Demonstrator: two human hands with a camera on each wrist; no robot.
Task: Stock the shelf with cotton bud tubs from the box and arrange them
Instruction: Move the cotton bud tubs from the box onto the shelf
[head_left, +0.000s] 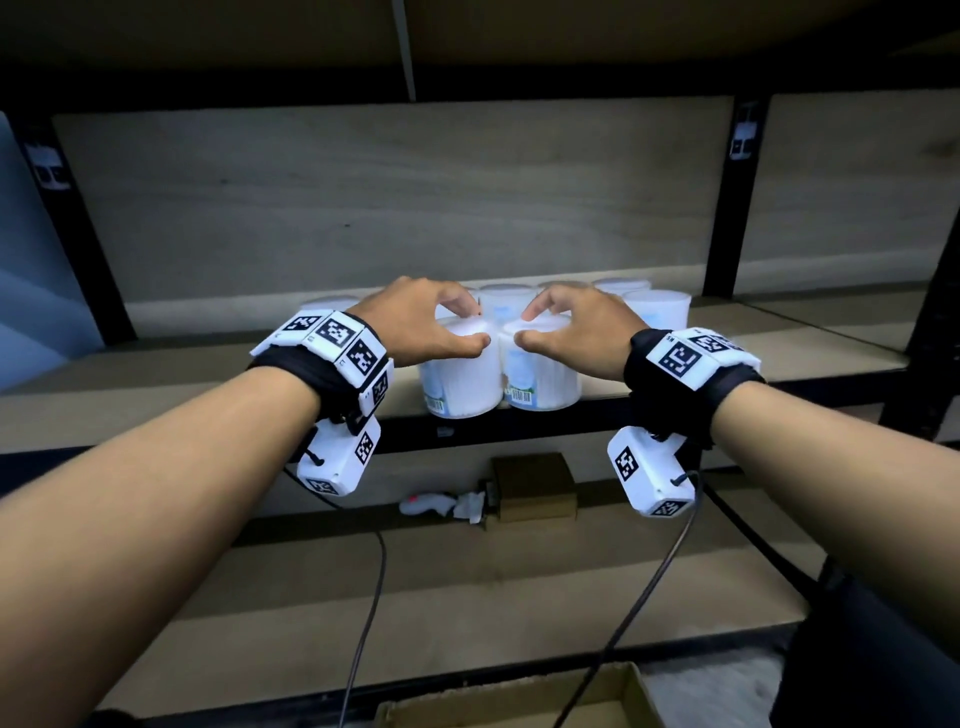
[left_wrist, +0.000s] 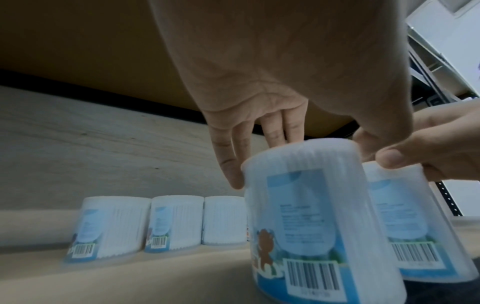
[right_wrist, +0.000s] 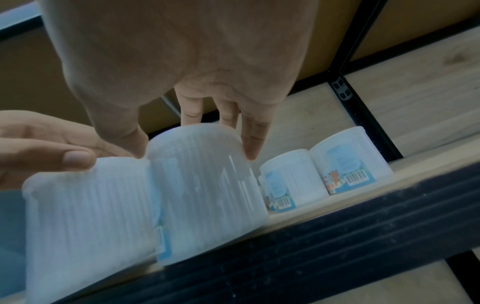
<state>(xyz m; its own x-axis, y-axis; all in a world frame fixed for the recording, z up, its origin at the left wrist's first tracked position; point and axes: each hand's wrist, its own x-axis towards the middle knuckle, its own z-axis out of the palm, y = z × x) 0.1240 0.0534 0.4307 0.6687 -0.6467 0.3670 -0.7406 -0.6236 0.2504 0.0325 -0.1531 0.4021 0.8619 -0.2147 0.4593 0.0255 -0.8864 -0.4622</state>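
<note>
Two clear cotton bud tubs with blue labels stand side by side at the shelf's front edge. My left hand (head_left: 457, 322) grips the left tub (head_left: 460, 376) from above, fingers and thumb curled round its top rim. My right hand (head_left: 540, 325) grips the right tub (head_left: 543, 374) the same way. In the left wrist view the left tub (left_wrist: 319, 216) is tilted towards the camera with the right tub (left_wrist: 405, 222) behind it. The right wrist view has the right tub (right_wrist: 205, 191) at the shelf lip. Several more tubs (head_left: 657, 306) stand in a row behind.
The wooden shelf (head_left: 156, 395) has bare board left and right of the tubs, and a black front rail. A small brown box (head_left: 535, 486) and white clutter lie on the lower shelf. An open cardboard box (head_left: 519, 701) sits at the bottom. Black uprights (head_left: 735, 197) frame the bay.
</note>
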